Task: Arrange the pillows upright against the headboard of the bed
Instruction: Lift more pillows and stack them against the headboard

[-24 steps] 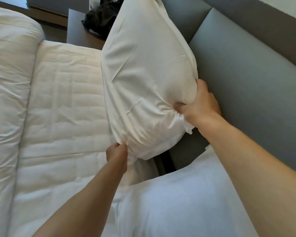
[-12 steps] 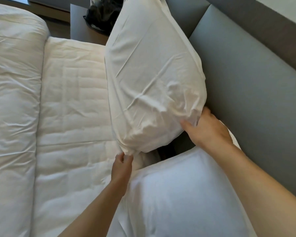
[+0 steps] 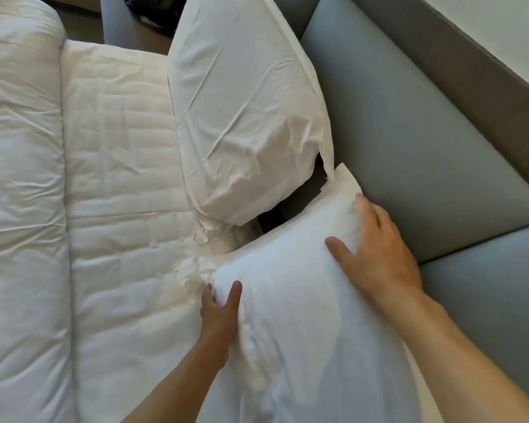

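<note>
A folded white duvet point(image 3: 22, 178) fills the left of the frame, with the quilted mattress point(image 3: 119, 154) beside it; a dark object point(image 3: 153, 10) sits on a bedside counter point(image 3: 116, 16) at the top. Two white pillows show. The far pillow point(image 3: 242, 111) stands against the grey headboard point(image 3: 409, 132) at upper centre, free of both hands. The near pillow point(image 3: 303, 315) lies at lower centre. The left hand point(image 3: 219, 319) pinches its left edge, fingers closed on fabric; the right hand point(image 3: 376, 251) lies on its upper corner, fingers spread.
</note>
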